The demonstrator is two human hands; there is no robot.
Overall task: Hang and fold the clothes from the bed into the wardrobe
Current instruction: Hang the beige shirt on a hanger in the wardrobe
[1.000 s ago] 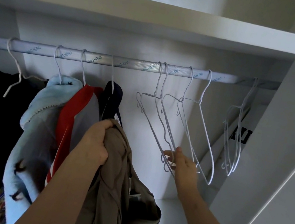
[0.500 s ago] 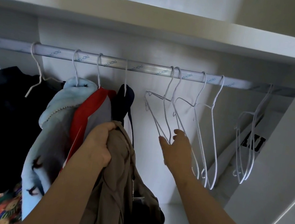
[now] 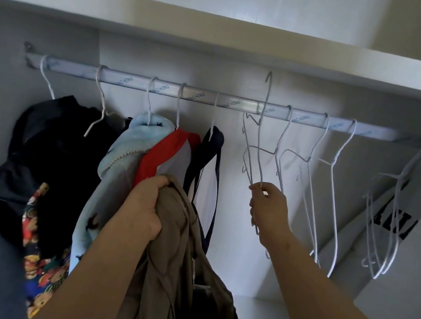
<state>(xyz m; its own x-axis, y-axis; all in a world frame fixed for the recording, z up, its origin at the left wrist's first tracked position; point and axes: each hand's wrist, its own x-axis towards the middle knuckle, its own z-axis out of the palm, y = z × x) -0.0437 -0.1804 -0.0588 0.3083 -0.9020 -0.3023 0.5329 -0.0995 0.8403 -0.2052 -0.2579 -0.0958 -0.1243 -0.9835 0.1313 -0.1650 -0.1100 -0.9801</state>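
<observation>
While I am watching through the head camera, the left hand (image 3: 144, 204) is gripping one bunched tan garment (image 3: 170, 278), fingers curled tight round the cloth, low in front of the hung clothes. The right hand (image 3: 270, 208) is pinching the lower wire of one white hanger (image 3: 258, 145) between thumb and fingertips. That hanger's hook is standing above the rail (image 3: 200, 97), clear of it and just under the shelf (image 3: 223, 41).

I am counting five hooks carrying clothes on the left stretch of the rail: two going into a dark garment (image 3: 60, 151), one into a light blue fleece (image 3: 117, 160), one into a red and grey top (image 3: 165, 157) and one into a navy strapped piece (image 3: 210, 142). Right of the held hanger, three bare hangers (image 3: 333, 163) are hanging side by side. A further bunch (image 3: 397, 190) is hanging at the far right end; I cannot tell whether it is two or three.

Open rail is showing between the navy piece's hook and the first bare hanger, exactly where the lifted hanger is sitting. The bunch at the far end is crowding the side wall (image 3: 420, 278), with a white bag with black lettering (image 3: 394, 220) leaning behind it.
</observation>
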